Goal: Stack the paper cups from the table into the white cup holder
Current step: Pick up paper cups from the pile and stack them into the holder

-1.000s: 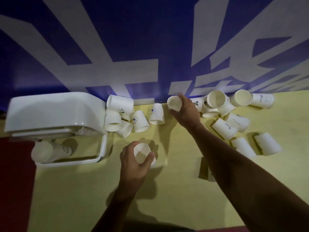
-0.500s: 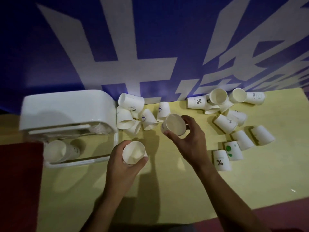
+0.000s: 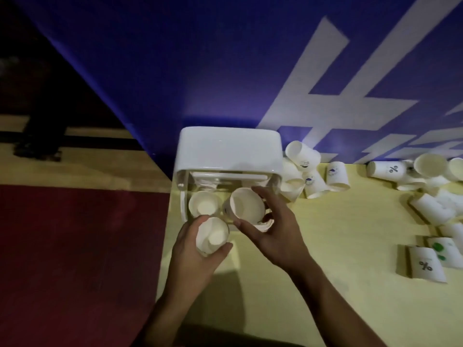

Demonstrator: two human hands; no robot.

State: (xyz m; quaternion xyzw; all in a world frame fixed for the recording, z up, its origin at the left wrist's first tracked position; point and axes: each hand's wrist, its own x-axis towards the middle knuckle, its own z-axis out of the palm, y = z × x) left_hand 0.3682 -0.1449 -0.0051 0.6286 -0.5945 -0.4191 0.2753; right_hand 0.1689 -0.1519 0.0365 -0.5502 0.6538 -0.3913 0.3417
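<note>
Head view finds both hands at the holder's (image 3: 229, 149) open front. The left hand (image 3: 198, 256) grips a cup (image 3: 213, 236) just outside the holder's near edge, with its mouth tipped toward the camera. The right hand (image 3: 273, 234) curls thumb and fingers round a second cup (image 3: 246, 205), held over the right side of the holder's tray beside a third cup (image 3: 204, 202) standing on the left side. Half a second ago both held cups were over the surface (image 3: 325, 271), well short of the holder. The carry looks finished, and seating the right-hand cup appears to be the step in hand. Many loose cups (image 3: 335, 175) lie on the surface to the right, so the task seems far from done.
</note>
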